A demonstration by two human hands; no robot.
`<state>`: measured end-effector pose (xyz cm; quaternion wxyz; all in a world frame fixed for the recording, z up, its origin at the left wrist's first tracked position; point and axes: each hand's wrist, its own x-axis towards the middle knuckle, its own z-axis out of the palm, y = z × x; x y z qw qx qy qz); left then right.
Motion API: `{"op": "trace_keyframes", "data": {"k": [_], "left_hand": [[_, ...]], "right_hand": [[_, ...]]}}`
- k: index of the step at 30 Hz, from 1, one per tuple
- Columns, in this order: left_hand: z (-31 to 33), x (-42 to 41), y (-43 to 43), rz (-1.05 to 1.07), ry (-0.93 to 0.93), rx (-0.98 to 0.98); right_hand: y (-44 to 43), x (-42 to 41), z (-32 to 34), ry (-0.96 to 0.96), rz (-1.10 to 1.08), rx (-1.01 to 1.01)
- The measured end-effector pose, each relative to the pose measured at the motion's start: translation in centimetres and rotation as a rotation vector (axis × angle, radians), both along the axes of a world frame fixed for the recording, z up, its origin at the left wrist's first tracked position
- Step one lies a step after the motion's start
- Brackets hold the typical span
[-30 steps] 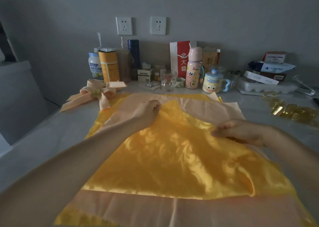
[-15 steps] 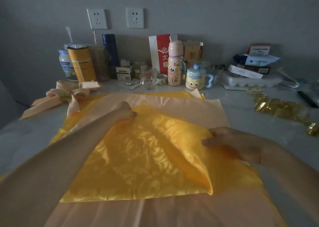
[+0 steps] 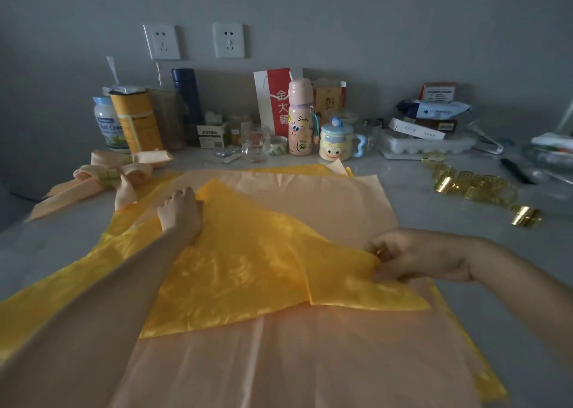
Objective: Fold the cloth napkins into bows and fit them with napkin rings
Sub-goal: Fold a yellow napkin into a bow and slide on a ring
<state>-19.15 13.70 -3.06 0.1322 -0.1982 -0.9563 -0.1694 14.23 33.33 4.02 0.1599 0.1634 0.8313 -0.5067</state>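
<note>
A shiny yellow napkin (image 3: 248, 268) lies partly folded on top of a peach napkin (image 3: 310, 345) spread over the table. My left hand (image 3: 181, 212) grips the yellow napkin near its far left corner. My right hand (image 3: 415, 257) pinches the yellow napkin's right edge, where a fold runs toward me. More yellow cloth shows beneath the peach one at the edges. A finished peach bow (image 3: 111, 175) with a gold ring lies at the far left. Several gold napkin rings (image 3: 477, 187) are scattered at the right.
Along the wall stand tins (image 3: 135, 120), a blue flask (image 3: 186, 97), a glass (image 3: 255, 143), a pink bottle (image 3: 300, 119), a cartoon mug (image 3: 336, 140), a red-and-white bag (image 3: 274, 100), an egg tray (image 3: 424, 143) and boxes. A black pen (image 3: 516, 170) lies far right.
Both hands have drawn the yellow napkin's far edge toward me and to the right, exposing more peach cloth behind it. The fold under my right hand has grown sharper.
</note>
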Motion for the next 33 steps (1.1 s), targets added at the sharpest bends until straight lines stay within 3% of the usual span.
{"op": "trace_keyframes", "data": {"k": [2, 4, 7, 9, 16, 23, 28, 33], "left_hand": [[-0.1, 0.1, -0.1, -0.011, 0.002, 0.023], [-0.2, 0.2, -0.1, -0.039, -0.001, 0.032], [-0.2, 0.5, -0.2, -0.078, -0.003, 0.064], [-0.1, 0.5, -0.3, -0.095, -0.029, 0.086], [2.1, -1.9, 0.1, -0.194, -0.383, 0.125], [2.0, -4.5, 0.0, -0.173, -0.539, 0.250], [1.1, -5.6, -0.1, -0.199, -0.476, 0.201], [1.2, -6.4, 0.0, -0.218, -0.444, 0.166]], "right_hand": [[0.6, 0.7, 1.3, 0.051, -0.102, 0.006], [1.5, 1.4, 2.9, 0.022, -0.098, 0.173], [1.9, 1.5, 4.1, -0.302, 0.038, 0.585], [1.3, 0.7, 3.6, -0.449, 0.091, 0.751], [-1.8, -6.3, -1.3, 0.193, -0.239, 0.590], [-4.5, -16.5, -3.5, 0.118, -0.246, 0.772], [-4.4, -19.6, -3.6, 0.044, -0.274, 0.620], [-3.7, -20.1, -3.8, 0.143, -0.316, 0.558]]}}
